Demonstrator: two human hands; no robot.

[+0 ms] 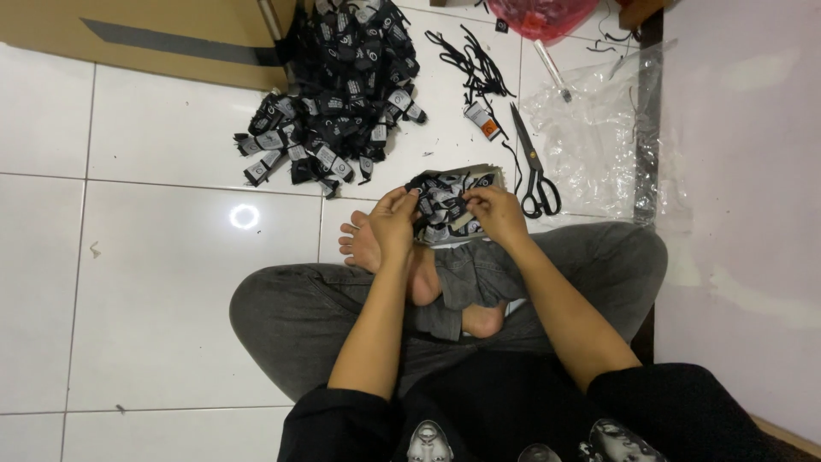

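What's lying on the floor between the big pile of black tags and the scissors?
In the head view, loose black strings and a small lighter lie between the tag pile and the scissors.

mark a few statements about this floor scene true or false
1. Both hands, left hand and right hand, are at the small box of black tags. True.
2. The scissors lie on the person's lap. False: they lie on the white tile floor, right of the box.
3. A big pile of black tags sits on the floor beyond the box. True.
4. The person stands at a table. False: they sit cross-legged on the floor.
5. The scissors' handles are red. False: black.
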